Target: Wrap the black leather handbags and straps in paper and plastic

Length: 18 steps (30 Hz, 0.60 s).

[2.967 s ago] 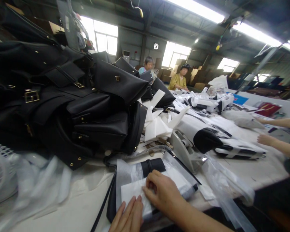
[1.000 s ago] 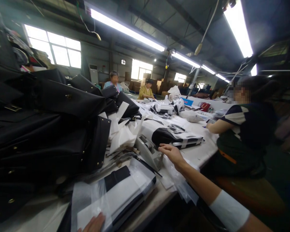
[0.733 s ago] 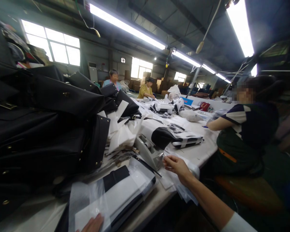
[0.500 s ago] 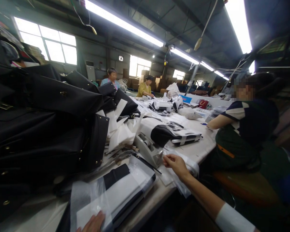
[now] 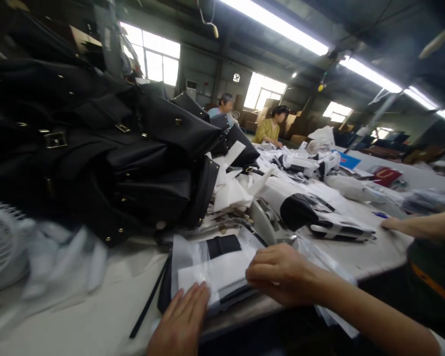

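Note:
A black bag wrapped in white paper and clear plastic (image 5: 217, 269) lies at the near table edge. My left hand (image 5: 180, 321) rests flat on its near corner with the fingers stretched out. My right hand (image 5: 278, 274) is at the bag's right edge with curled fingers pressed together; what they pinch is hidden. A grey tape dispenser (image 5: 263, 222) stands just behind my right hand. A black strap (image 5: 148, 301) runs from the bag toward me.
A big pile of black bags (image 5: 107, 148) fills the left. A white fan (image 5: 0, 242) stands at far left. Another wrapped bag (image 5: 319, 217) and loose clear plastic (image 5: 319, 257) lie right. A co-worker's arm (image 5: 415, 225) reaches in; two people (image 5: 270, 128) sit far back.
My right hand came back from the tape dispenser to the wrapped bag's right edge. My left hand stayed on the bag. The view swung left and down.

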Available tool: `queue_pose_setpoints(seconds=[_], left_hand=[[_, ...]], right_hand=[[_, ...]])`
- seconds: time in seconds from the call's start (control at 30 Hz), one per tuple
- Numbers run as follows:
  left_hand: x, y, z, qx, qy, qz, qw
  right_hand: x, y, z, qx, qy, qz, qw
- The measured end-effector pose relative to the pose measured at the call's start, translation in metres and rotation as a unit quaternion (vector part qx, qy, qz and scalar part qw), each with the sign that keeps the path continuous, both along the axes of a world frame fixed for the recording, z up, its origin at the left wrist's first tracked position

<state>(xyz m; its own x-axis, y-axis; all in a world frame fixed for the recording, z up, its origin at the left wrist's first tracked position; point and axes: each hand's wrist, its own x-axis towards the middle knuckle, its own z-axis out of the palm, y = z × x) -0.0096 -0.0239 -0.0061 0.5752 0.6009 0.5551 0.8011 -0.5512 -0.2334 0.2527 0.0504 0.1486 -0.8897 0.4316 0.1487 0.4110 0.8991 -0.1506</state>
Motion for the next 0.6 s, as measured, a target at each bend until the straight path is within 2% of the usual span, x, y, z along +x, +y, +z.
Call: queue_pose_setpoints(seconds=[0.1, 0.2, 0.37, 0.5, 0.6], left_hand=[[0.001, -0.001, -0.004, -0.012, -0.015, -0.005, 1.0], [-0.001, 0.002, -0.012, -0.014, -0.032, -0.014, 0.999], [-0.002, 0.009, -0.022, 0.024, -0.045, -0.036, 0.998], [-0.003, 0.015, -0.024, 0.055, -0.052, -0.042, 0.996], [-0.003, 0.017, -0.023, 0.074, -0.059, -0.044, 0.995]], right_hand=[[-0.043, 0.026, -0.004, -0.114, -0.017, 0.053, 0.992], [-0.073, 0.054, -0.019, -0.158, -0.067, 0.086, 0.981], [-0.105, 0.087, -0.041, -0.157, -0.178, 0.1, 0.966], [-0.123, 0.099, -0.044, -0.134, -0.241, 0.126, 0.953], [-0.134, 0.106, -0.045, -0.08, -0.279, 0.142, 0.946]])
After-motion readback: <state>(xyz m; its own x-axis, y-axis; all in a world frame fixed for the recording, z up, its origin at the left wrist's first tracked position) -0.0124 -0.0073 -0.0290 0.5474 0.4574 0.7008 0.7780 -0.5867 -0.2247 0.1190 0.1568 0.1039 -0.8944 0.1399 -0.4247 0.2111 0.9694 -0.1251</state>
